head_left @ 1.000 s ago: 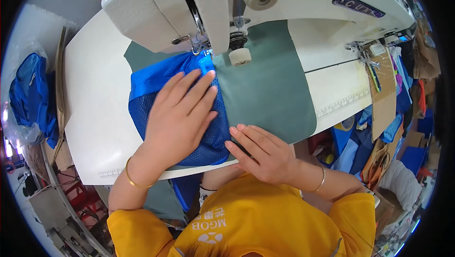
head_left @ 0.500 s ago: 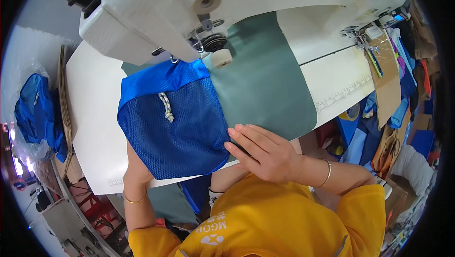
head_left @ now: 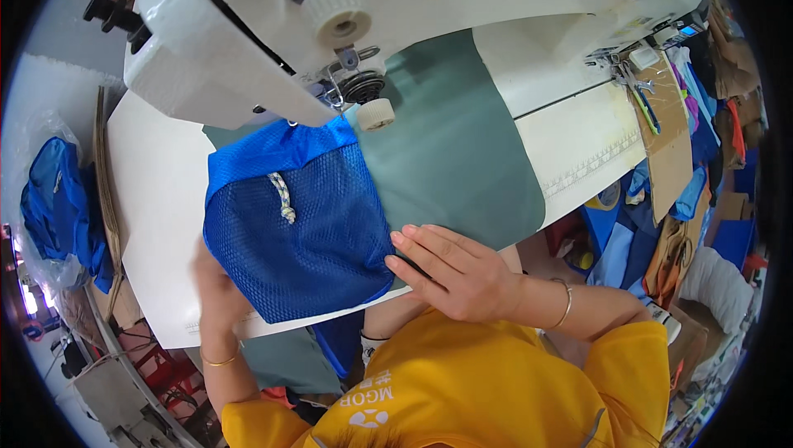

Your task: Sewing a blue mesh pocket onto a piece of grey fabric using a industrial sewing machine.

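Observation:
A blue mesh drawstring pouch [head_left: 310, 225] lies on a dark green fabric sheet [head_left: 454, 134], its top right corner by the presser area of a white sewing machine [head_left: 223, 43]. A pale cord with a knotted end [head_left: 283, 200] rests on the mesh. My right hand [head_left: 458, 274] lies flat with fingers stretched out, fingertips touching the pouch's lower right edge and the green sheet. Beside the pouch's lower left edge is my left hand [head_left: 221, 295], smeared by motion; its fingers cannot be made out.
The white sewing table [head_left: 149, 225] extends both ways under the work. At right, a cardboard piece [head_left: 667, 134] holds small tools, with piles of coloured fabric beyond. A blue bag in clear plastic [head_left: 58, 200] hangs at far left. More green fabric [head_left: 289, 357] hangs below the table's front edge.
My left hand has shifted left and now shows more beside the pouch's edge. My right hand keeps its place on the cloth. The whole view has shifted slightly.

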Available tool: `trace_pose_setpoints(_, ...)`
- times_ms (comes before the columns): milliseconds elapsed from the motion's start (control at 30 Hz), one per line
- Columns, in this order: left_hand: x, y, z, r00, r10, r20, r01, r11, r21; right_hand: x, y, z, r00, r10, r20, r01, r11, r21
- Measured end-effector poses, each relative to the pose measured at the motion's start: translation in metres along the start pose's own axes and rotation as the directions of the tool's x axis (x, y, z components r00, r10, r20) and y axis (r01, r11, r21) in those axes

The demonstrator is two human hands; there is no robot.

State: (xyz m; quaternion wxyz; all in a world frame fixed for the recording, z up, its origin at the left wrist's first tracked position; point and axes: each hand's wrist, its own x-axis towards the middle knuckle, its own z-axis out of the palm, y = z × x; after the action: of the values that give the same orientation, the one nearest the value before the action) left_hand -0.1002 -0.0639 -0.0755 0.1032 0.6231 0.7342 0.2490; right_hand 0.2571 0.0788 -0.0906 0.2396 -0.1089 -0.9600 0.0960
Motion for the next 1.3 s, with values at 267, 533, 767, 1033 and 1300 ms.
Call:
trace_pose_setpoints(267,0.105,0.125,-0.014,0.763,0.610,0.215,-0.640,0.760,0.114,0.000,0.001,-0.002,1.000,-0.018,0.014,0.018,1.000,-0.015)
trace_pose_setpoints(533,0.123,0.113,0.036,0.726,0.642,0.247,-0.688,0.683,0.247,0.001,-0.005,-0.001,1.000,0.017,0.003,-0.017,0.999,0.038)
trace_pose_setpoints(767,0.114,0.107,0.045,0.795,0.581,0.171,-0.606,0.768,0.209,0.003,-0.003,-0.003,1.000,0.015,0.007,-0.015,1.000,0.013)
trace_pose_setpoints(1033,0.110,0.113,0.053,0.826,0.552,0.111,-0.561,0.791,0.244,0.006,0.005,-0.007,0.999,-0.022,0.032,0.021,0.999,0.034)
trace_pose_setpoints(1300,0.110,0.105,0.056,0.858,0.514,0.011,-0.512,0.852,0.110,0.008,0.009,-0.012,0.995,-0.071,0.071,0.069,0.997,0.018)
